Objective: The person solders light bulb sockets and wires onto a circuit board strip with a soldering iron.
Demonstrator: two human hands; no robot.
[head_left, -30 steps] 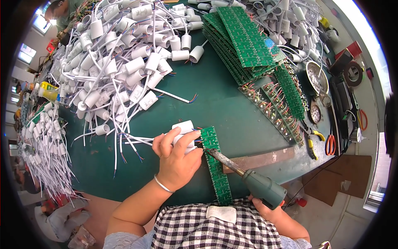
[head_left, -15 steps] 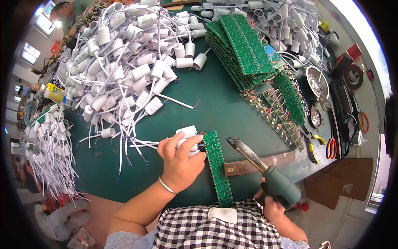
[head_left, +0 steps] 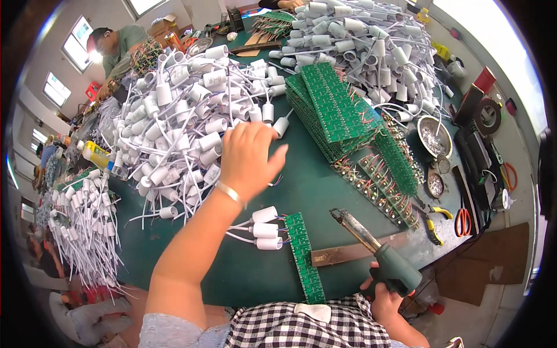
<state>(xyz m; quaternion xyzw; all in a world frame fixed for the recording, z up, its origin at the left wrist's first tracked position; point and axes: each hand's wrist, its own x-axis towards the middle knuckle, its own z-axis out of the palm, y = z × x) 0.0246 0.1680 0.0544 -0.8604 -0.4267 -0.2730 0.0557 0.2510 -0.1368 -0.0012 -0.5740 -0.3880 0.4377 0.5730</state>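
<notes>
Green and narrow, the board [head_left: 303, 258] lies on the table [head_left: 243, 278] near the body, its long side running away from the apron [head_left: 307, 325]. It is nearer the body than the left hand [head_left: 249, 156] and a little to that hand's right, well apart from it; from the right hand [head_left: 384, 298] it lies to the left, also apart. Three white sockets [head_left: 267, 231] rest side by side just left of the board's far end, their thin wires reaching its left edge and their cables trailing leftward toward the left forearm. That forearm slants up from the lower edge, bending slightly right at the wrist, where a pale bangle [head_left: 231, 194] sits. The left hand is stretched out over the near right part of the white heap [head_left: 174, 122], back upward, fingers forward and thumb spread wide to the right; it looks open, though whether its fingertips touch a socket cannot be told. The right forearm comes in from the lower right, low beside the apron, and the right hand is closed round the green handle of the iron [head_left: 397, 269]. The iron's dark tip points forward and left, right of the board and apart from it, while its shaft passes above the brown bar [head_left: 342, 254], which lies crosswise beside the board's right edge.
</notes>
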